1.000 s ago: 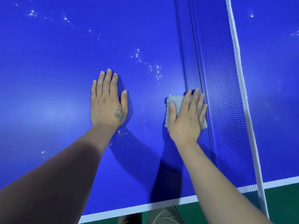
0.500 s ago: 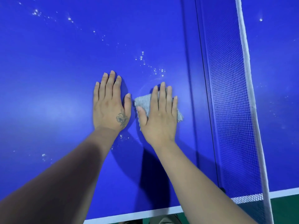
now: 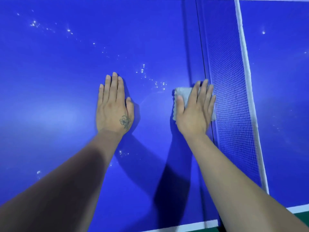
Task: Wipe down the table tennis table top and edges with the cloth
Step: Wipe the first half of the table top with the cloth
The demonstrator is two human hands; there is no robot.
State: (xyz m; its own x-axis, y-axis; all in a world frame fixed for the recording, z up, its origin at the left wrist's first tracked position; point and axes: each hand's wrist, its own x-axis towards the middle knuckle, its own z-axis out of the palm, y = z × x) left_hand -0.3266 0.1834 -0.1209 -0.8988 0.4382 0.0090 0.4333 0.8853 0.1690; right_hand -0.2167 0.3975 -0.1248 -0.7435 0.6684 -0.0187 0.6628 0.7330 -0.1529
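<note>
One cloth [image 3: 181,94] now rightward beside the net [image 3: 230,114], two hands flat: right [image 3: 194,109] on it, left [image 3: 113,108] on the table [image 3: 50,72].

Green floor [image 3: 302,215] shows in a thin strip at bottom right, past the near white border. Overhead light gives soft glare patches on the blue surface, left & right, w/ dark arm shadows falling toward the near edge. No walls or windows in view.

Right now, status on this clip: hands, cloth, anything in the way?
Left hand flat on table top, holding nothing. Right hand pressing cloth flat beside the net. White specks unwiped between the hands. Net blocks strokes rightward.
</note>
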